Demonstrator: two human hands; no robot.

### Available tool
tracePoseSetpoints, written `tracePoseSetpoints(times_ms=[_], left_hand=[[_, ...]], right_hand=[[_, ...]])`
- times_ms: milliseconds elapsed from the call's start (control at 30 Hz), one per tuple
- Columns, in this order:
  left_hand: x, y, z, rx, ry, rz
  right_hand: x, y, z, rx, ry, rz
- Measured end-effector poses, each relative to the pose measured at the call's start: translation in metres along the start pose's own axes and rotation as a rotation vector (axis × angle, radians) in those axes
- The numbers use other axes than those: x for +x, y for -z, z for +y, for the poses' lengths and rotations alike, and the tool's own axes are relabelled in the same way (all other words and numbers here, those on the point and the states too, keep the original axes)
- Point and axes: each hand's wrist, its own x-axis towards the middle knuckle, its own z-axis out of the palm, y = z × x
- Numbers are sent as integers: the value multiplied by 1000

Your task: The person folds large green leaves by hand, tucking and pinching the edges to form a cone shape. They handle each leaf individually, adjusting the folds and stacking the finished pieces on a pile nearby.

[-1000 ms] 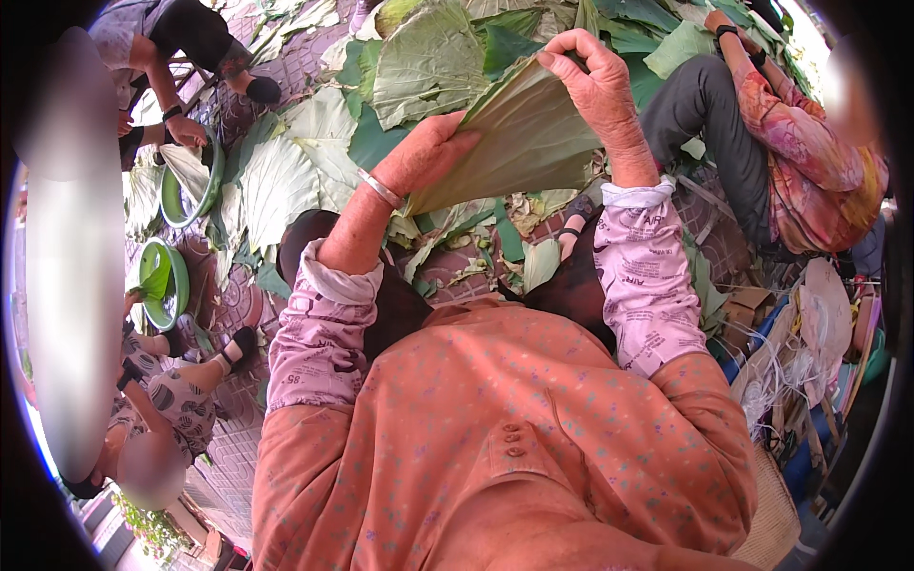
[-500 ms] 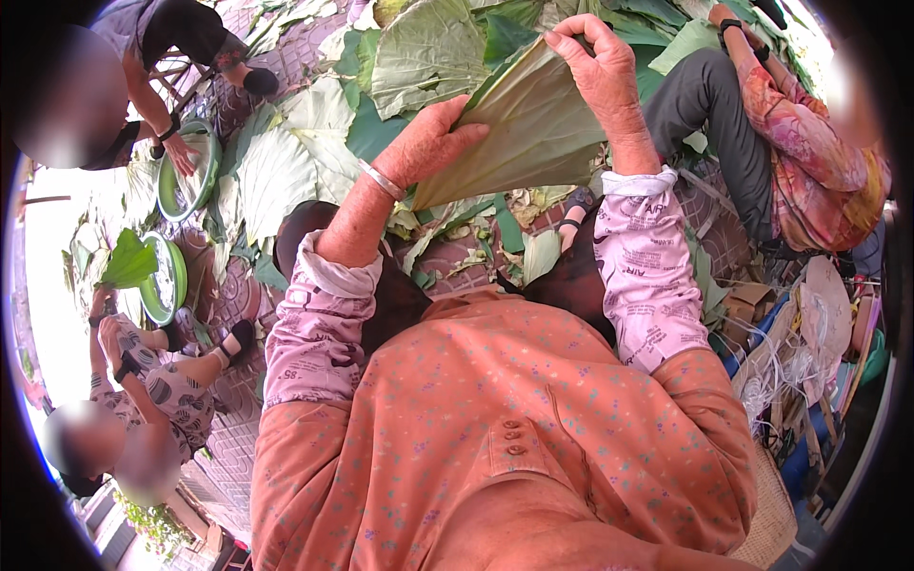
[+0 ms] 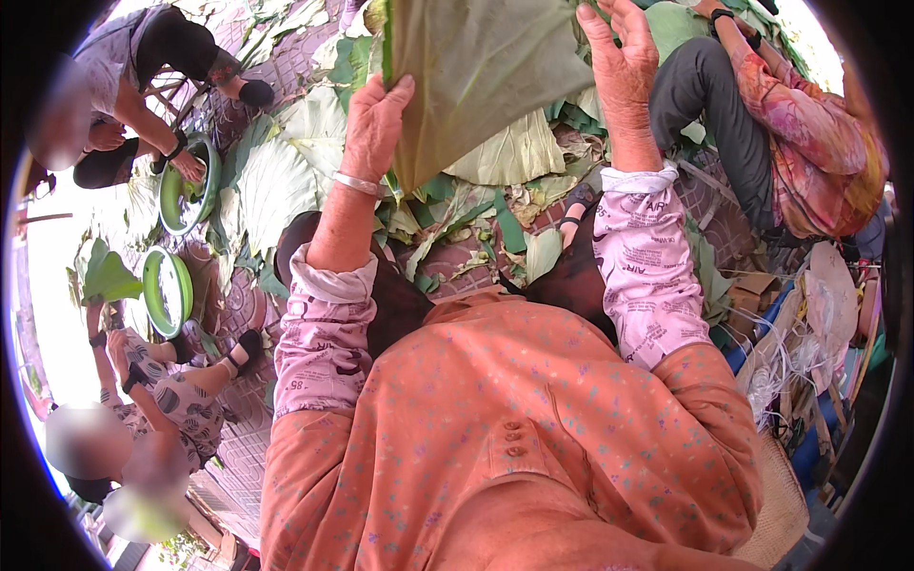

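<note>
A large pale green leaf [image 3: 486, 81], like a lotus leaf, is raised in front of me; its top runs out of view. My left hand [image 3: 374, 128] grips its left edge, thumb lying on the near face and fingers partly hidden. My right hand [image 3: 624, 62] is up beside the leaf's right edge, thumb and fingers apart. Whether that thumb touches the leaf I cannot tell. More broad leaves, including a pale one [image 3: 514, 152], lie on the ground beyond and below it.
Leaf scraps litter the brick paving [image 3: 466, 276] between my knees. Two green basins [image 3: 167, 293] stand at left, near two people with their own work. Another person in a patterned top [image 3: 809, 162] sits close at right. Cardboard and plastic strips [image 3: 776, 381] are piled at lower right.
The leaf has been lifted and turned more upright. My left hand has moved left and is now at its left edge. My right hand's pinch on the leaf's upper corner has opened.
</note>
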Motion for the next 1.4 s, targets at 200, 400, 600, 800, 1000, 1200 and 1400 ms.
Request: tracePoseSetpoints(times_ms=[200, 400, 600, 800, 1000, 1200, 1400], left_hand=[[7, 18, 20, -263, -150, 354], [6, 16, 14, -261, -148, 401], [0, 4, 7, -209, -118, 248], [-2, -3, 5, -284, -112, 272], [2, 2, -5, -338, -128, 262], [1, 2, -3, -356, -135, 238], [1, 4, -3, -341, -136, 254]], right_hand=[[-20, 3, 18, 331, -673, -31], [-52, -29, -4, 535, -1046, -526], [-78, -59, -9, 709, -1207, -402], [-79, -59, -6, 866, -1203, -104], [-74, -57, 5, 926, -1146, -55], [-54, -52, 18, 911, -1077, 19], [-37, -44, 19, 875, -961, 70]])
